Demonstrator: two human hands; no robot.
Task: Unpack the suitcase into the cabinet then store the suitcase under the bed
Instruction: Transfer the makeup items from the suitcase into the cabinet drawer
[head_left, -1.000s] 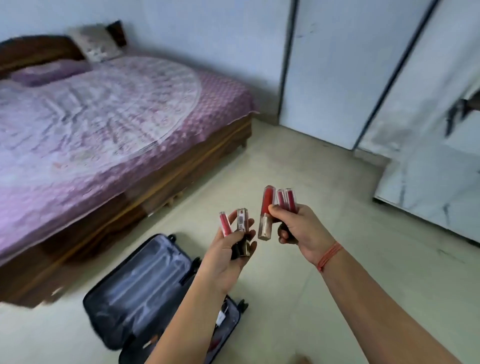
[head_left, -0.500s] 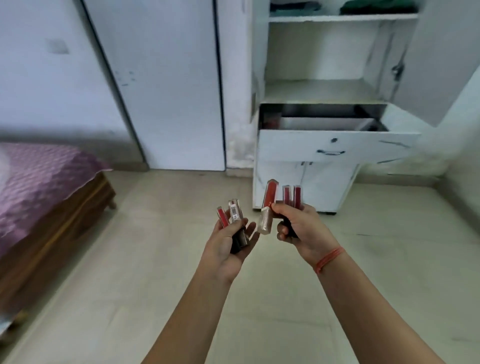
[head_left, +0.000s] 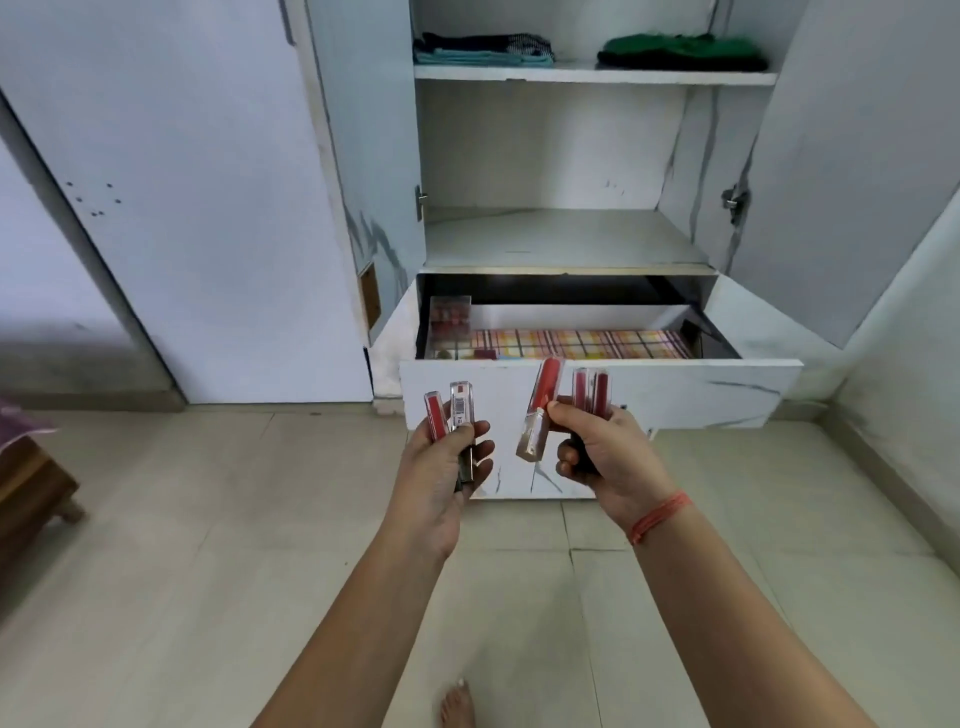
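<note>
Front of the open cabinet (head_left: 571, 234): person standing, both hands raised, seen against the drawer's front panel. Left hand (head_left: 441, 460) wraps two red tubes (head_left: 449, 413), upright, probably lip cosmetics. Right hand (head_left: 605, 449) grips three red tubes (head_left: 589, 389): two upright side by side, the third tilted out to the left and pinned mostly by the thumb. Drawer (head_left: 675, 387) is pulled out, with a checked liner (head_left: 582, 344) on its floor and a clear box (head_left: 450, 322) of similar items in the back-left corner. Folded clothes (head_left: 483, 49) on the top shelf. Suitcase not in view; bed corner (head_left: 31, 483) at far left.

Judgement: mid-unpack, this load likely goes in the drawer.

Risks:
- Tilted tube is the weak grip. Any finger shift to free the others probably drops it on the tile floor (head_left: 208, 519), and the casing could crack.
- Five tubes, no free hand. One-at-a-time release is awkward, so a dump is likely, and the tubes could roll or scatter on the liner.
- Lifting over the front panel, knuckles or tube tips could clip the edge.
- Setting down close to the clear box could knock it.
</note>
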